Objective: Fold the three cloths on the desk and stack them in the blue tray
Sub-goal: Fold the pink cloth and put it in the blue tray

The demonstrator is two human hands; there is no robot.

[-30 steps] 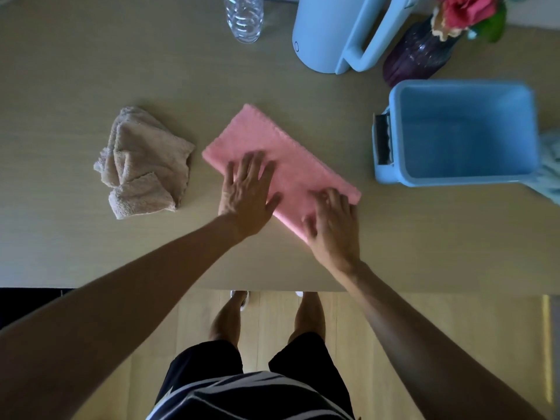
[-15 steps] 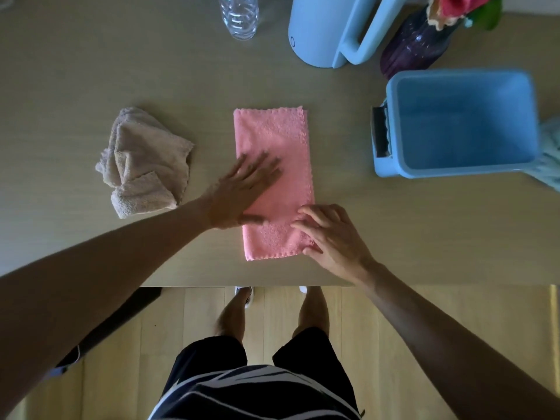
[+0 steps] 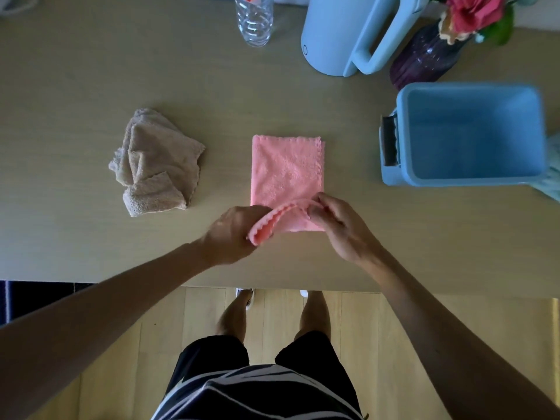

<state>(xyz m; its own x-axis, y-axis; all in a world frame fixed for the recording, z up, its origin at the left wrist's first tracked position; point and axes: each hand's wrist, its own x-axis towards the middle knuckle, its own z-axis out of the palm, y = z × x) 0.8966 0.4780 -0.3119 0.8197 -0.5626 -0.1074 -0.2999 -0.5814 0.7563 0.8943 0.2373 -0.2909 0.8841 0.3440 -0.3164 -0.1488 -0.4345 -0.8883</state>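
A pink cloth lies as a long folded strip in the middle of the desk. My left hand pinches its near left corner and my right hand pinches its near right corner; the near edge is lifted off the desk and curls toward the far end. A beige cloth sits crumpled to the left, untouched. The blue tray stands to the right with nothing in it. A pale green cloth shows only partly at the right edge, behind the tray.
A clear plastic bottle, a light blue jug and a purple vase with flowers stand along the far side of the desk. The desk's near edge runs just under my wrists, with wooden floor and my legs below.
The pink cloth was turned from a diagonal to lie lengthwise away from me. Both hands went from pressing flat on it to gripping its near corners and raising that edge.
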